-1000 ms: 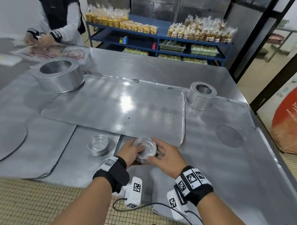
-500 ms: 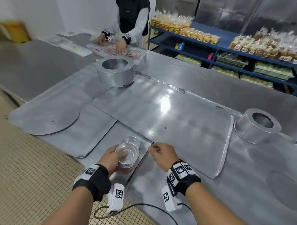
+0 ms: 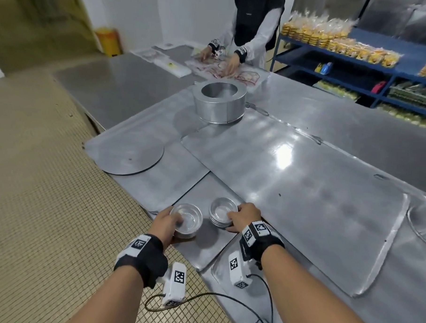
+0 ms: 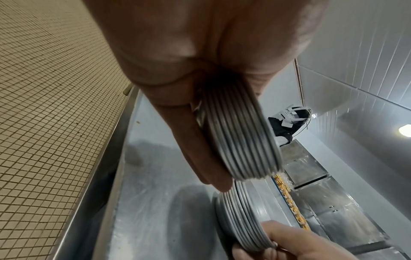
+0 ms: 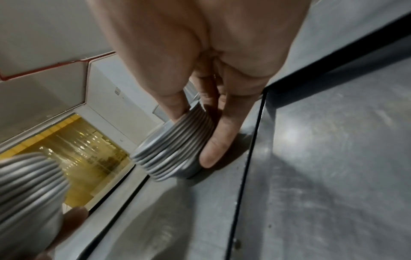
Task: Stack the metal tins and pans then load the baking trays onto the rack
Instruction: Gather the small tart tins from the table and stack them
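Observation:
Two stacks of small round metal tins are at the near edge of the steel table. My left hand [image 3: 166,221] grips the left stack of tins [image 3: 188,219], which is lifted and tilted; its ribbed rims [image 4: 242,140] show between thumb and fingers. My right hand [image 3: 241,217] curls round the right stack of tins [image 3: 222,211], which rests on a flat baking tray [image 3: 203,244]; thumb and fingers clasp its sides [image 5: 177,151]. A large flat baking tray [image 3: 291,189] lies beyond the stacks.
A big round cake tin [image 3: 219,101] stands at the far end of the large tray, and a flat round disc [image 3: 131,155] lies at the left. Another person [image 3: 252,28] works at the far side. Blue shelves [image 3: 357,67] hold bagged goods. Tiled floor lies left.
The view has swung left. My left hand has carried its stack of tins leftward, towards the second stack. My right hand has let go of that stack and taken hold of the second one.

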A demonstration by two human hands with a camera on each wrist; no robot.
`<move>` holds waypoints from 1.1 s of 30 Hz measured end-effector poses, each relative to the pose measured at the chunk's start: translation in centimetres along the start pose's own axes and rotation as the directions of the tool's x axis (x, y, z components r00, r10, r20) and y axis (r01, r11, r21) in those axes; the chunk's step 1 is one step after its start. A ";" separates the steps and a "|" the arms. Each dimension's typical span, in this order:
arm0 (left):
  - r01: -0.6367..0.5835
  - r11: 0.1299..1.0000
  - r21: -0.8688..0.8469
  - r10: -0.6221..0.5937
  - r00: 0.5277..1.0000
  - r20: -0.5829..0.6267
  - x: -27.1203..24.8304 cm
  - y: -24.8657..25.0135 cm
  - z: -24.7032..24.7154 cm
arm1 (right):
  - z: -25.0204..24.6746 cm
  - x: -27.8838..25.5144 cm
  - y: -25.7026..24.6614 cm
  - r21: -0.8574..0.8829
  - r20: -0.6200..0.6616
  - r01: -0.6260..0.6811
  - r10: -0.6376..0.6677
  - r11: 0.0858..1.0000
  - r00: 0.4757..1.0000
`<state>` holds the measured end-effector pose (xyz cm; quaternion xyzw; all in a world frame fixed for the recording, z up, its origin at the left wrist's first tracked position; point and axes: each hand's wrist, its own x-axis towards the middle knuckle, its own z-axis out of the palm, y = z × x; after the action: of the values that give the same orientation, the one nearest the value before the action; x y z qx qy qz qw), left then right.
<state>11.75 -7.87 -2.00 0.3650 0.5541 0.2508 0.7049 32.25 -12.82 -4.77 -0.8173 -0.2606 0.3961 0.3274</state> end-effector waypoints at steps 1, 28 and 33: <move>-0.002 1.000 0.003 0.002 1.000 -0.010 0.1 0.0 0.1 | 0.0 0.1 0.0 0.027 0.014 -0.015 0.014 1.000 1.000; -0.138 0.942 0.304 0.021 0.933 0.358 14.5 9.3 16.3 | -10.1 7.5 -1.0 0.502 -0.406 -0.007 0.243 0.865 0.881; -0.139 0.930 0.339 -0.016 0.909 0.417 18.0 10.9 21.5 | -12.7 10.2 -1.1 0.560 -0.479 -0.002 0.326 0.828 0.815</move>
<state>37.75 7.26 -1.54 0.5504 0.4172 0.0843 0.7182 48.11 -9.28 -2.81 -0.7917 0.0415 0.2257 0.5662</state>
